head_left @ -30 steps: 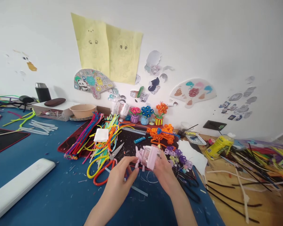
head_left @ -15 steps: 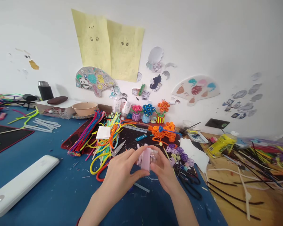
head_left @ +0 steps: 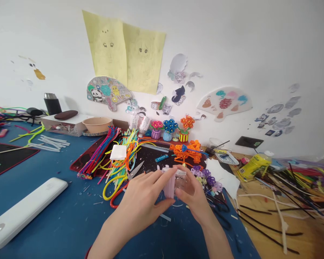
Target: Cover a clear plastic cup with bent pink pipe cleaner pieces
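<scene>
Between my hands, above the front of the dark mat, is a small clear plastic container with a band of pale purple pipe cleaners along its left side. The fingers and thumb of my left hand close on the pale purple band from the left. On the other side, my right hand grips the clear container between thumb and fingers. My fingers hide part of both. Scissors with red-orange handles lie beyond my left hand, and purple pipe-cleaner flowers lie just beyond my right.
Bundled coloured pipe cleaners and a white paper square lie behind my left hand. Three small flower pots stand by the wall. A long white device is at left. Loose pipe cleaners and a yellow bottle are at right.
Both hands have shifted slightly right with the container. It has turned a little, so more of the pale purple band's ridged side shows.
</scene>
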The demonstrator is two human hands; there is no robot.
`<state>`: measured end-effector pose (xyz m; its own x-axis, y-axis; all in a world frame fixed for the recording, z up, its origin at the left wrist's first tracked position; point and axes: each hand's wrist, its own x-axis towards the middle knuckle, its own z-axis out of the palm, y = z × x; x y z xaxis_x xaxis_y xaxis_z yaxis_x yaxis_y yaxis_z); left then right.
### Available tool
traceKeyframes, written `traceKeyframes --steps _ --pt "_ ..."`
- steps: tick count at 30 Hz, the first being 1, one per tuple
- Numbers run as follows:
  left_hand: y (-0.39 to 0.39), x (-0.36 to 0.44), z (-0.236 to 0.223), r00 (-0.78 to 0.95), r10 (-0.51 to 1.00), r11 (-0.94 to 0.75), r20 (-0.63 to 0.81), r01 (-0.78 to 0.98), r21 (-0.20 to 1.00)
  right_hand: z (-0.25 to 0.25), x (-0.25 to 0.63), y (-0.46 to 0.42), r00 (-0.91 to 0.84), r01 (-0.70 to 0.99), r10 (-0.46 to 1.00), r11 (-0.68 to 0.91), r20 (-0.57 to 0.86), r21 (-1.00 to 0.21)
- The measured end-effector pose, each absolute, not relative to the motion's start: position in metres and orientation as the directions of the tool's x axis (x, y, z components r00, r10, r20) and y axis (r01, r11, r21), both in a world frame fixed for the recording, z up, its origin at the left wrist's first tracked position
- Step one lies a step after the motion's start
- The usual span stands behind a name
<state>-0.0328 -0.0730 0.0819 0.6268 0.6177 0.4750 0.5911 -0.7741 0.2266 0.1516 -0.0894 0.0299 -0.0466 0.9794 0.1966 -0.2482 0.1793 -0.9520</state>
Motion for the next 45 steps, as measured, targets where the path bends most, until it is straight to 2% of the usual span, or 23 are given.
traceKeyframes --steps 6,15,18,21,24,26,29,31,35,39,41,45 --pt "-0.073 -0.03 0.078 0.601 0.619 -0.77 0.505 0.592 0.239 0.039 0.151 -0.092 -0.06 -0.237 0.983 0.153 0.171 -0.959" --pt "-0.069 -0.032 0.072 0.637 0.573 -0.798 0.516 0.578 0.172 0.027 0.148 -0.087 -0.071 -0.29 0.98 0.156 0.184 -0.944" --pt "-0.068 -0.036 0.068 0.611 0.583 -0.795 0.536 0.566 0.219 0.018 0.149 -0.08 -0.084 -0.388 0.981 0.129 0.174 -0.913" --pt "-0.069 -0.049 0.058 0.533 0.623 -0.764 0.572 0.572 0.3 0.008 0.155 -0.068 0.058 -0.434 0.986 0.168 0.159 -0.885" --pt "-0.077 -0.068 0.039 0.408 0.701 -0.679 0.585 0.634 0.371 0.0 0.165 -0.054 0.117 -0.343 0.982 0.178 0.146 -0.922" --pt "-0.086 -0.083 0.024 0.286 0.794 -0.546 0.536 0.724 0.422 -0.004 0.169 -0.046 0.09 -0.266 0.985 0.168 0.149 -0.949" --pt "-0.102 -0.103 0.004 0.128 0.859 -0.352 0.495 0.851 0.389 -0.009 0.168 -0.033 0.038 -0.176 0.986 0.166 0.162 -0.97" --pt "-0.112 -0.115 -0.005 0.089 0.887 -0.274 0.454 0.892 0.359 -0.012 0.163 -0.024 0.01 -0.143 0.985 0.172 0.172 -0.975" --pt "-0.126 -0.125 -0.012 0.112 0.916 -0.259 0.385 0.899 0.355 -0.012 0.148 -0.008 -0.04 -0.148 0.985 0.158 0.165 -0.976" --pt "-0.127 -0.106 -0.009 0.141 0.886 -0.352 0.442 0.823 0.445 -0.002 0.13 -0.009 -0.077 -0.284 0.982 0.143 0.171 -0.948" --pt "-0.122 -0.087 -0.002 0.183 0.898 -0.392 0.401 0.749 0.535 0.007 0.122 -0.015 -0.102 -0.316 0.977 0.149 0.189 -0.937" --pt "-0.106 -0.046 0.02 0.071 0.939 -0.302 0.335 0.634 0.712 0.025 0.114 -0.031 -0.046 -0.33 0.97 0.212 0.24 -0.92"
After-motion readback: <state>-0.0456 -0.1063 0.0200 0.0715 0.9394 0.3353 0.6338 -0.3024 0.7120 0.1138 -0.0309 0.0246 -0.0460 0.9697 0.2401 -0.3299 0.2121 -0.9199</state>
